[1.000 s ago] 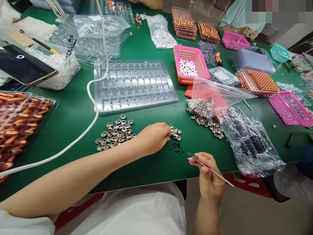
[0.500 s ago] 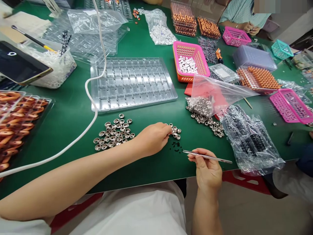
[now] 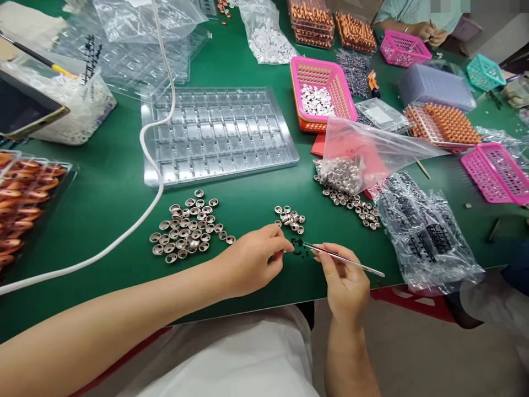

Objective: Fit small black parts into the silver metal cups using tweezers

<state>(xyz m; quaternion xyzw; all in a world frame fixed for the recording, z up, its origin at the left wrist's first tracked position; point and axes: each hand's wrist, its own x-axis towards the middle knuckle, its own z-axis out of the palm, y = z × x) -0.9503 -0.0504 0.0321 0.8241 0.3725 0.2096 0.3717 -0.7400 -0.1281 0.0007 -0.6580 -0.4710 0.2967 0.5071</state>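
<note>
Slim silvery tweezers (image 3: 366,268), pinched in the right hand (image 3: 349,284), slant above the green worktop (image 3: 243,198), tips beside tiny black pieces (image 3: 298,242). The left hand (image 3: 256,260) curls its fingers nearby, its contents impossible to tell. Metallic cups (image 3: 183,233) form 3 groups; a white cable (image 3: 172,94) crosses the clear tray (image 3: 231,132).

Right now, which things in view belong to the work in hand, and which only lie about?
Likely in use:
tweezers in the right hand;
black bits by their tips;
metal cups near the left hand.

Apparently lying about:
white cable;
phone;
clear tray;
teal basket.
</note>
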